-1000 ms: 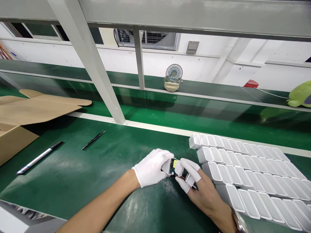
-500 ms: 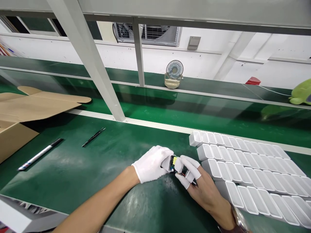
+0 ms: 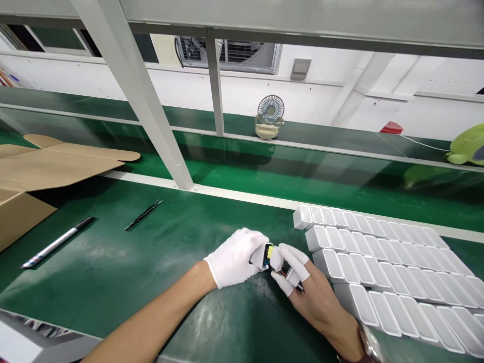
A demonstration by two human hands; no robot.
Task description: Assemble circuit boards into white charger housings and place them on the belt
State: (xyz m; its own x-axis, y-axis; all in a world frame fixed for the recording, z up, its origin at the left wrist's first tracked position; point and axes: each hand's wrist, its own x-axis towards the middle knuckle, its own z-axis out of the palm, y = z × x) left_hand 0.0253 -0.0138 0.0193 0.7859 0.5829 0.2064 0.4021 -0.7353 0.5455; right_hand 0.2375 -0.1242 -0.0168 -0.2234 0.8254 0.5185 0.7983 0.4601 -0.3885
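Note:
My left hand (image 3: 237, 258), in a white glove, is closed around a small white plastic housing (image 3: 258, 256). A circuit board (image 3: 270, 251) with a yellow-wrapped part shows at the housing's open end; how deep it sits inside I cannot tell. My right hand (image 3: 312, 290), with white covers on its fingers, is closed on the board's near end. Between these fingers are a white piece (image 3: 277, 259) and some dark parts, partly hidden. Both hands are just above the green table (image 3: 181, 292), left of the rows of white plastic cases (image 3: 363, 302).
Black tweezers (image 3: 143, 215) and a marker-like stick (image 3: 56, 243) lie on the left. An opened cardboard box (image 3: 56, 166) is at the far left. A slanted metal post (image 3: 136, 96) rises behind the table. On the back ledge stands a small fan (image 3: 269, 116).
The view has shifted very slightly. Both hands keep nearly the same pose on the housing and the circuit board.

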